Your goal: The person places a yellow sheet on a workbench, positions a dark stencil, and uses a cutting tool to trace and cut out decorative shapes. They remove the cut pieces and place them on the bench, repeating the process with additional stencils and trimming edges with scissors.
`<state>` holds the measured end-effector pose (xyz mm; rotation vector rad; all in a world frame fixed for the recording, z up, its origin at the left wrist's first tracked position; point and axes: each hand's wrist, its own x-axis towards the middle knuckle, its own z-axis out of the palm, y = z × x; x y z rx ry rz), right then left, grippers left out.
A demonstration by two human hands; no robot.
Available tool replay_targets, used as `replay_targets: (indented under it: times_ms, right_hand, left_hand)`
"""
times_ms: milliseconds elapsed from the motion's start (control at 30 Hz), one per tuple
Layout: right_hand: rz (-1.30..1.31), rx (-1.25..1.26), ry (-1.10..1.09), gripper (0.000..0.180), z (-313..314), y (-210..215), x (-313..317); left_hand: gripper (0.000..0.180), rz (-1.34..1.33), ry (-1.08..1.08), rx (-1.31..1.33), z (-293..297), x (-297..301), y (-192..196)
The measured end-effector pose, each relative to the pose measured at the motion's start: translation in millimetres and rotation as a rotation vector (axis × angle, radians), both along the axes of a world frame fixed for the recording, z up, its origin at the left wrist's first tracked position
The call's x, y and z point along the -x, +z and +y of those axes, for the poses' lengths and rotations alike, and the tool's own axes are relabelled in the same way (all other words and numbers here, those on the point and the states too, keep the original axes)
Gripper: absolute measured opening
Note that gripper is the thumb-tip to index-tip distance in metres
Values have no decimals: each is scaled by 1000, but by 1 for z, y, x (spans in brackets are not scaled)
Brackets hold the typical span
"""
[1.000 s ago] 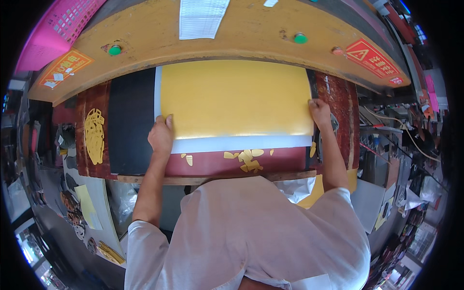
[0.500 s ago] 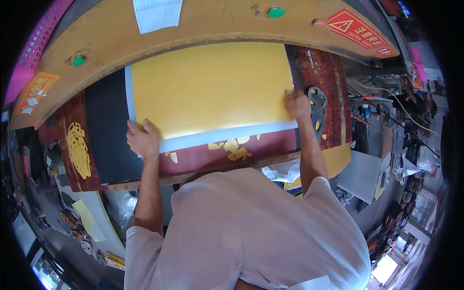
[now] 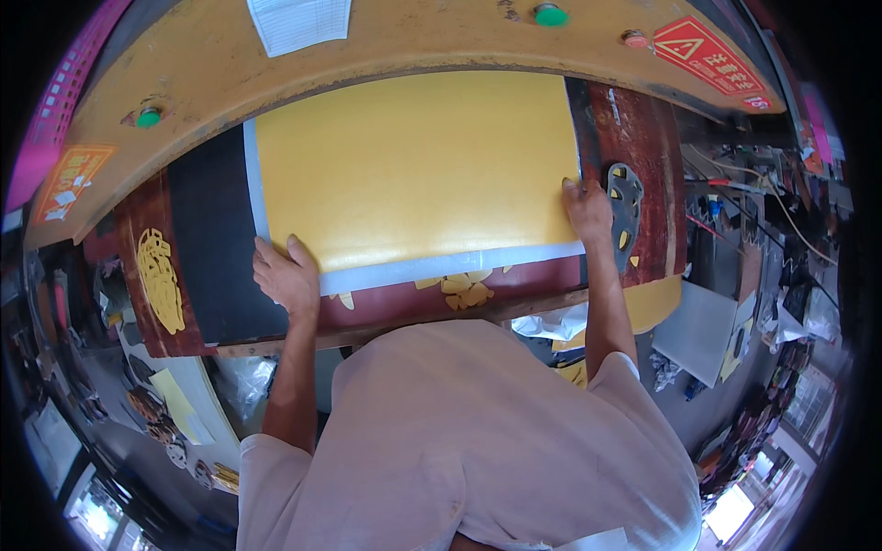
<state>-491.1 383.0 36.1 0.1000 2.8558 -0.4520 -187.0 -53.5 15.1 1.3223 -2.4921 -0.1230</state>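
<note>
The left hand (image 3: pixel 287 277) lies flat with fingers spread on the near left corner of the yellow sheet (image 3: pixel 413 170), pressing rather than gripping; the right hand (image 3: pixel 588 207) presses its fingertips on the sheet's near right edge, fingers bent, closed on nothing. The sheet lies on the dark red bed (image 3: pixel 634 138) of a press, its white border strip (image 3: pixel 450 264) along the near side, its far edge under the orange machine housing (image 3: pixel 423 46). Since only the two near corners are pinned, the sheet could likely skew or buckle in the middle if one hand pushes harder than the other, and fingers near the housing could be caught. Counted: one yellow sheet, two hands, two green buttons (image 3: pixel 549 14), one red button (image 3: pixel 634 39), one black cutout piece (image 3: pixel 625 197) beside the right hand, and a few gold scraps (image 3: pixel 464 289) on the near edge
</note>
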Motion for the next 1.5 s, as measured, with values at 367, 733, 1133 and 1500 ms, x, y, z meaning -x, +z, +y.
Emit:
replay_targets:
  times_ms: [367,733,1133,1500]
  right_hand:
    - [-57,-28,-75,70,6,3,-9]
    - [417,-12,296,48,84,30,13]
    - [-23,-290,-116,114,96,5,25]
    - [-85,253,476,112,-118,129,-68]
  left_hand:
    - [67,-48,8,70,21,-15,-5]
    - [53,104,-62,121,14,-10,0]
    - [36,318,28,-205,2,-25,4]
    - [18,398,-150,-494,-34,-45,1]
